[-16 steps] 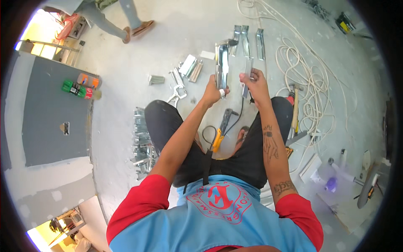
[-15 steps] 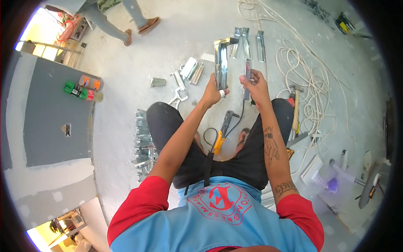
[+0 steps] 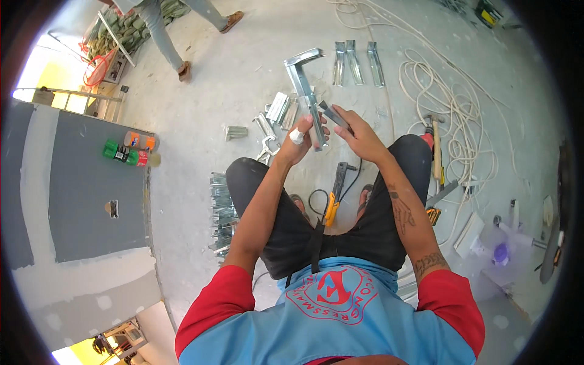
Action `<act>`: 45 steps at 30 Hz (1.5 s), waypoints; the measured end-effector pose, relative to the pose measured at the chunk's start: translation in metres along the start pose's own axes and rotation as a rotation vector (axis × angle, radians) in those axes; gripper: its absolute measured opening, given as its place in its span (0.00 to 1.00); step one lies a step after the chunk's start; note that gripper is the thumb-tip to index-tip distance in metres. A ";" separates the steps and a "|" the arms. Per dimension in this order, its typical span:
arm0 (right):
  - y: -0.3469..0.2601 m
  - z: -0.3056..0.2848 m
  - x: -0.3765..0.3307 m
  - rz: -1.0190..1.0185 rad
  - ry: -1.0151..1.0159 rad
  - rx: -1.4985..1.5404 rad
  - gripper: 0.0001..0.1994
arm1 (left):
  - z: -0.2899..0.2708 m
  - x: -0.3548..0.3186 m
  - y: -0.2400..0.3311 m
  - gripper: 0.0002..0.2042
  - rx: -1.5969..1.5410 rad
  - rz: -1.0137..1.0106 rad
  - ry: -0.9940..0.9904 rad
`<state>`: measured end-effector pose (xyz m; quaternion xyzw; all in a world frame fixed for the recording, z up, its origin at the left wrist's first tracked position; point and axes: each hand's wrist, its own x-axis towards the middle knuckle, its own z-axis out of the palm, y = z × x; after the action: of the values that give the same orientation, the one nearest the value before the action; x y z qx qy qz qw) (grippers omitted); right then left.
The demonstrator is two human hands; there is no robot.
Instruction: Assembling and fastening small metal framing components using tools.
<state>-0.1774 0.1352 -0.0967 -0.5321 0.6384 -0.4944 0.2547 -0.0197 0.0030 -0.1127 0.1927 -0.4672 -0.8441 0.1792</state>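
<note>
And the left hand (image 3: 292,149) curls snugly around the lower end of the bent metal bracket (image 3: 298,77), up ahead of the knees (image 3: 244,173), likely light, stiff and slick, best gripped by its flat sides, as the right hand (image 3: 365,139) pinches a short metal strip (image 3: 335,115) nearby.

Indoor building site, room unfinished. Evidence: bare grey floor (image 3: 188,121), dusty and stained; left, grey wall (image 3: 91,176) with rough bands of white filler (image 3: 91,274) and a cut hole (image 3: 112,208); right, loose cable (image 3: 457,131) in coils, hammer (image 3: 437,155) beside it; far left, piled sacks (image 3: 128,29).
</note>
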 end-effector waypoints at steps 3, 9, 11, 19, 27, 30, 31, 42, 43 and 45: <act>-0.007 0.001 0.000 -0.043 -0.002 -0.103 0.25 | -0.004 0.002 -0.005 0.32 -0.086 0.027 0.065; -0.007 0.003 0.000 -0.122 0.042 -0.184 0.27 | -0.003 0.001 -0.009 0.37 0.225 0.059 0.163; -0.004 0.003 0.001 -0.168 0.078 -0.248 0.27 | 0.001 0.000 -0.008 0.37 0.248 0.051 0.139; -0.014 0.013 -0.001 -0.007 0.158 -0.535 0.25 | -0.003 -0.003 -0.006 0.37 0.534 0.114 0.179; -0.018 0.035 -0.010 0.067 0.208 -0.468 0.24 | -0.003 -0.003 -0.016 0.33 0.725 0.338 0.230; -0.011 0.037 -0.011 0.119 0.208 -0.363 0.24 | 0.002 -0.002 -0.018 0.33 0.728 0.397 0.236; -0.009 0.036 -0.012 0.134 0.198 -0.328 0.25 | 0.004 -0.001 -0.019 0.33 0.703 0.392 0.234; -0.008 0.033 -0.014 0.061 0.136 -0.430 0.23 | -0.014 -0.010 -0.017 0.37 0.738 0.167 0.184; -0.005 0.034 -0.015 0.096 0.107 -0.311 0.23 | -0.014 -0.010 -0.018 0.37 0.803 0.207 0.168; -0.008 0.033 -0.013 0.098 0.083 -0.311 0.23 | -0.017 -0.009 -0.022 0.36 0.819 0.268 0.167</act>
<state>-0.1421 0.1362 -0.1048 -0.5124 0.7424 -0.3982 0.1665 -0.0061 0.0061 -0.1380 0.2533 -0.7679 -0.5401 0.2332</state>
